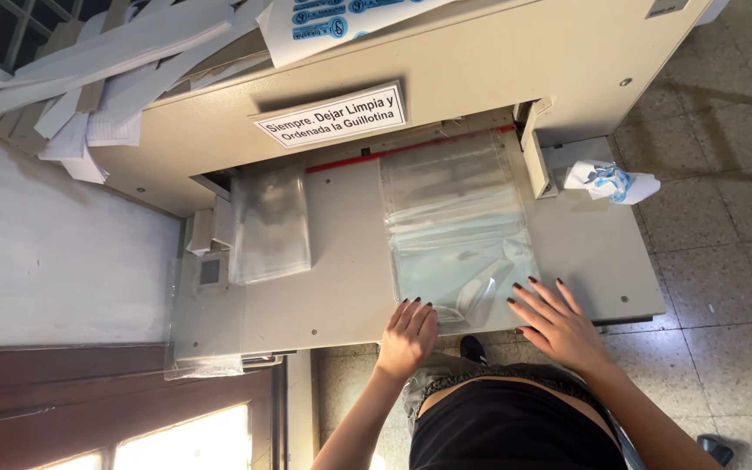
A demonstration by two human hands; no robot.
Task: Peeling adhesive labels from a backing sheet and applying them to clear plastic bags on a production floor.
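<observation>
Flatly, both hands (407,335) (557,324) press glossy clear plastic sheets (459,231).

1. cutter table (341,287): painted metal, beige, matt, smooth; small screws in it.
2. film stack (459,231): clear plastic, glossy, smooth; near edge curls up with a bright sheen.
3. second film stack (270,222): the same clear plastic, greyer, soft glare.
4. red strip (411,148) at the cutting slot: smooth, looks plastic.
5. sign (334,116): white paper or card, matt.
6. paper offcuts (115,61) on top: white, matt.
7. crumpled wrapper (611,181): thin, white and blue, creased.
8. floor (724,261): speckled tile, dull.
9. door frame (63,392): dark wood, slight gloss.
10. left hand (408,335), right hand (559,324): nails dark, glossy.
</observation>
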